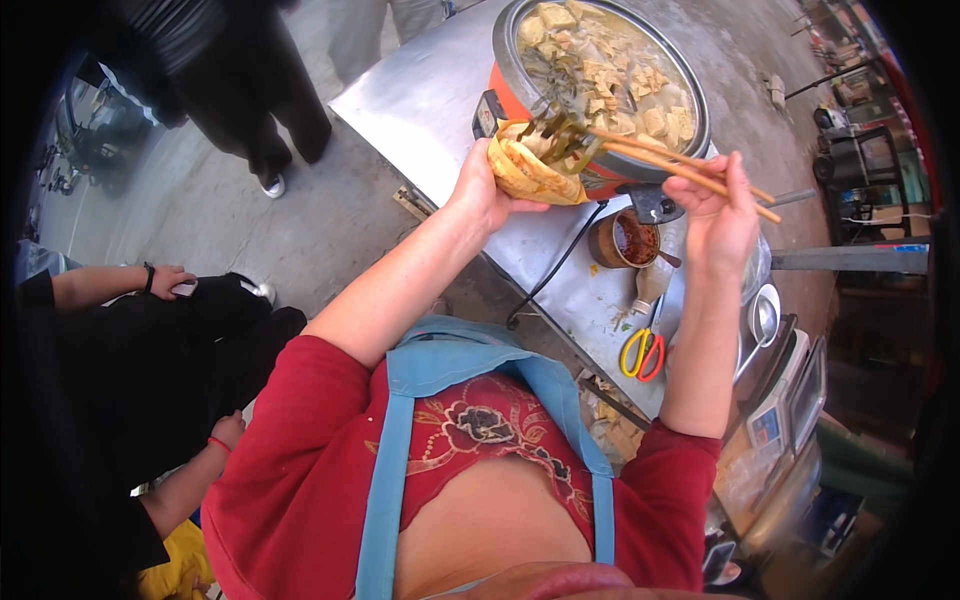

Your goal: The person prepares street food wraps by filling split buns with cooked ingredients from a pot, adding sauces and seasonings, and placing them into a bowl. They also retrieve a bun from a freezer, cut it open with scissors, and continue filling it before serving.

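My left hand [480,190] is wrapped round a browned flatbread [525,178], opened like a pocket, beside the pot's near rim. In my right hand [720,205] is a pair of long wooden chopsticks [655,155], their tips at the flatbread's mouth. Dark green kelp strips [568,142] hang around those tips and into the opening, over some paler filling. Behind them stands an orange electric pot [703,95] with a metal rim, full of tofu pieces [603,80] and more kelp in broth. The chopstick tips are partly hidden by the kelp.
On the metal table [400,95] are a jar of red chili sauce [635,238], a small bottle [650,288] and yellow-and-red-handled scissors [642,353]. A ladle [765,322] and a scale [785,405] lie to the right. A black cord [560,268] crosses the table edge. People in dark clothes stand at left.
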A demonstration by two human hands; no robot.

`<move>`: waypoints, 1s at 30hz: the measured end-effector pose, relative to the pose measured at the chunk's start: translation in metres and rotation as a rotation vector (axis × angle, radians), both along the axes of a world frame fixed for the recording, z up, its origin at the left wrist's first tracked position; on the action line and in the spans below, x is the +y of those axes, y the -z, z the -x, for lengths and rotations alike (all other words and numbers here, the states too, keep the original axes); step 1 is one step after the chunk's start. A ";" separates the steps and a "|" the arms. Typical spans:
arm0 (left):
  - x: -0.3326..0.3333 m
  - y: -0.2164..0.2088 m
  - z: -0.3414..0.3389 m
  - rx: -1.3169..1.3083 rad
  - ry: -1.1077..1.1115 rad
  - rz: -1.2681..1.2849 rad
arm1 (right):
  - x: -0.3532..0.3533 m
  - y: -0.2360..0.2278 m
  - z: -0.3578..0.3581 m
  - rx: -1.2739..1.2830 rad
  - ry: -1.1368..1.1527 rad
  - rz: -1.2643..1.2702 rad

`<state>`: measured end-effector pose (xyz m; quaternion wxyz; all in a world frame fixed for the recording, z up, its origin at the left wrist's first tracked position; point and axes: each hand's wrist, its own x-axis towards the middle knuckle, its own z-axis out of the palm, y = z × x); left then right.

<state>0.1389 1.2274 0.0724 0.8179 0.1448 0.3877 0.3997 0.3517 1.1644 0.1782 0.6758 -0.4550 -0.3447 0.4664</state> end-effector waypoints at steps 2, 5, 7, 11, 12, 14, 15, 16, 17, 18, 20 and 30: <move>-0.002 -0.002 0.001 -0.006 -0.014 -0.008 | -0.007 0.013 0.010 0.007 -0.006 0.011; -0.005 -0.003 0.003 -0.023 -0.054 0.015 | -0.015 0.021 0.018 -0.071 -0.004 0.006; -0.006 -0.006 0.005 -0.023 -0.049 0.019 | -0.015 0.024 0.023 -0.109 -0.009 -0.001; -0.007 -0.011 0.010 -0.063 0.057 0.003 | -0.014 0.025 0.037 -0.165 -0.033 0.054; -0.008 -0.012 0.010 -0.134 0.055 0.019 | -0.013 0.024 0.040 -0.197 -0.046 0.039; -0.012 -0.013 0.007 -0.249 0.042 0.053 | -0.014 0.020 0.047 -0.261 -0.055 0.038; -0.013 -0.013 0.004 -0.287 -0.007 0.057 | -0.013 0.018 0.050 -0.263 -0.070 0.027; -0.015 -0.013 0.002 -0.324 -0.057 0.056 | -0.013 0.015 0.053 -0.281 -0.070 0.040; -0.016 -0.012 -0.001 -0.362 -0.105 0.057 | -0.011 0.014 0.055 -0.298 -0.074 0.037; -0.018 -0.012 -0.004 -0.402 -0.127 0.067 | -0.010 0.012 0.057 -0.313 -0.096 0.026; -0.020 -0.012 -0.007 -0.504 -0.174 0.042 | -0.006 0.010 0.060 -0.307 -0.086 0.068; -0.022 -0.016 -0.007 -0.399 -0.146 0.016 | 0.005 0.009 0.059 -0.255 -0.190 0.068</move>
